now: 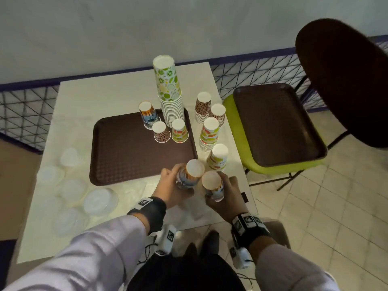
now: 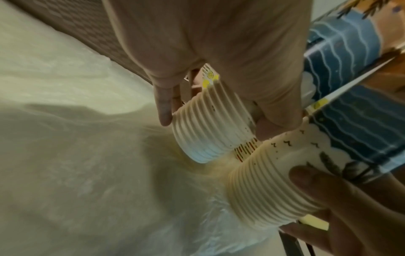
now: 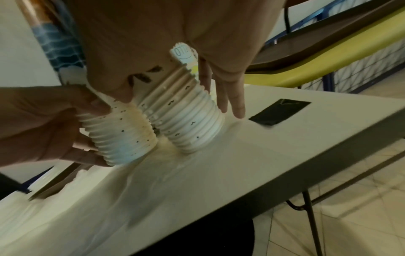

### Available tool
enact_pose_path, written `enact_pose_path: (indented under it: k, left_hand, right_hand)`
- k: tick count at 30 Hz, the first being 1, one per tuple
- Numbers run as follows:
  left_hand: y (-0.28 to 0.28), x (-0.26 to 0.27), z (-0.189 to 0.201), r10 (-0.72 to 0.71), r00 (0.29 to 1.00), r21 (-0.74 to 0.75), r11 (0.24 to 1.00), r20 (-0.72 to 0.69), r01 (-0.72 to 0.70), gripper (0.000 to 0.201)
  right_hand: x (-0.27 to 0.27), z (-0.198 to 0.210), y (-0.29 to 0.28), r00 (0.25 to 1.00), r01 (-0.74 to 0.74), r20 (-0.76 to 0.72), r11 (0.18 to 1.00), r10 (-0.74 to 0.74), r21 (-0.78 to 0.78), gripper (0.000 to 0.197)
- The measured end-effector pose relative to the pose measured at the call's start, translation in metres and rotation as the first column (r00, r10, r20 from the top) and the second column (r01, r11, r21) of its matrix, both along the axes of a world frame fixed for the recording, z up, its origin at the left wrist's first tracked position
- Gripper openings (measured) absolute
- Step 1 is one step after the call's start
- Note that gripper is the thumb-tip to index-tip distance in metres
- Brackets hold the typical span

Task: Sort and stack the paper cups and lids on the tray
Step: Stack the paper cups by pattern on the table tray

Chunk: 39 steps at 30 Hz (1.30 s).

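Note:
My left hand [image 1: 176, 181] grips an upside-down stack of palm-print paper cups [image 1: 189, 175] at the near right corner of the brown tray [image 1: 126, 156]. My right hand [image 1: 222, 192] grips a second palm-print stack [image 1: 212, 185] beside it. In the right wrist view the right hand's stack [image 3: 190, 121] stands rim-down on the table, and the left hand's stack [image 3: 122, 135] is tilted against it. On the tray stand a tall lime-print stack [image 1: 169, 91] and three single cups [image 1: 160, 132]. Several clear lids [image 1: 100, 200] lie left of the tray.
Several more cup stacks [image 1: 210, 133] stand on the white table [image 1: 94, 97] right of the tray. A green chair [image 1: 237, 127] bearing a second brown tray [image 1: 277, 124] stands close to the right table edge. A black patch [image 1: 244, 197] marks the near right corner.

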State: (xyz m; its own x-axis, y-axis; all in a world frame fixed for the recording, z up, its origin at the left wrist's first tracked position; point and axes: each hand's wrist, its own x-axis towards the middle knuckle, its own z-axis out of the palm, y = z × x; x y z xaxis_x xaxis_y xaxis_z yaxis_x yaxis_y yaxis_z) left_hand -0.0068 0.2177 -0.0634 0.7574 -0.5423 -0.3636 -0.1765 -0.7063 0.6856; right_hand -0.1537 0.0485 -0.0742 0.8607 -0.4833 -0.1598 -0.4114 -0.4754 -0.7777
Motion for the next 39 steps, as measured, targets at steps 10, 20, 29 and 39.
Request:
enact_pose_path:
  k: [10,20,29,39]
  left_hand:
    - [0.025,-0.010,0.023,0.205,0.974,-0.069,0.975,-0.096,-0.212,0.074]
    - [0.068,-0.017,0.046,0.383,0.906,-0.196,0.889,-0.179,-0.415,0.055]
    - [0.108,0.003,0.085,0.506,0.850,-0.287,0.801,-0.144,-0.526,0.071]
    - [0.144,0.079,0.112,0.513,0.855,-0.425,0.758,-0.080,-0.495,0.082]
  right_hand:
    - [0.027,0.002,0.005,0.973,-0.229,-0.086,0.944,0.215,-0.236,0.083]
    - [0.027,0.028,0.005,0.959,-0.269,0.041,0.945,0.281,-0.187,0.076]
    - [0.082,0.087,0.039,0.868,-0.248,0.385,0.946,0.313,-0.209,0.067]
    - [0.231,0.121,0.086,0.872,-0.089,0.489,0.979,-0.014,0.186,0.078]
